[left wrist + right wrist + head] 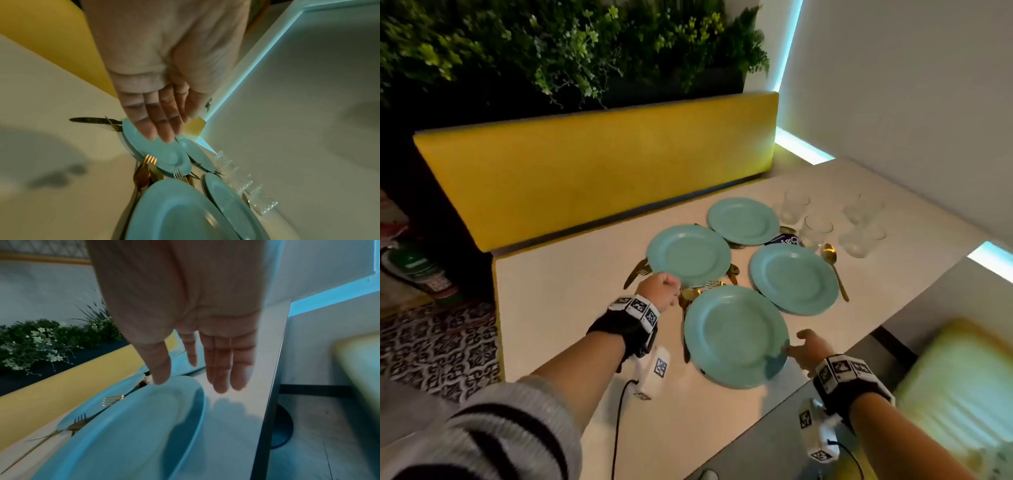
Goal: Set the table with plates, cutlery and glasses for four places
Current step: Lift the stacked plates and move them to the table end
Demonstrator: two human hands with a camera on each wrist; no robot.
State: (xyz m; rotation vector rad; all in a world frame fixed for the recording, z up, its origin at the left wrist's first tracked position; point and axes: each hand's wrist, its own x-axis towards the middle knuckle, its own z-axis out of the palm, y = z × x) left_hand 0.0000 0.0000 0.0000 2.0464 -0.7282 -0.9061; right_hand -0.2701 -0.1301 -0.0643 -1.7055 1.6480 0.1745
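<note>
Head view: four teal plates (736,335) are clustered on the white worktop (571,308), cutlery (834,267) between them, glasses (818,229) behind. Left wrist view: left hand (156,104) fingers straight, touching a plate rim. Right wrist view: right hand (197,340) grip spread apart beside the nearest plate.

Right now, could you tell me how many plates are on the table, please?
4 plates: the far plate near the glasses, the left plate at the left hand, the right plate, and the near plate by the right hand.
</note>
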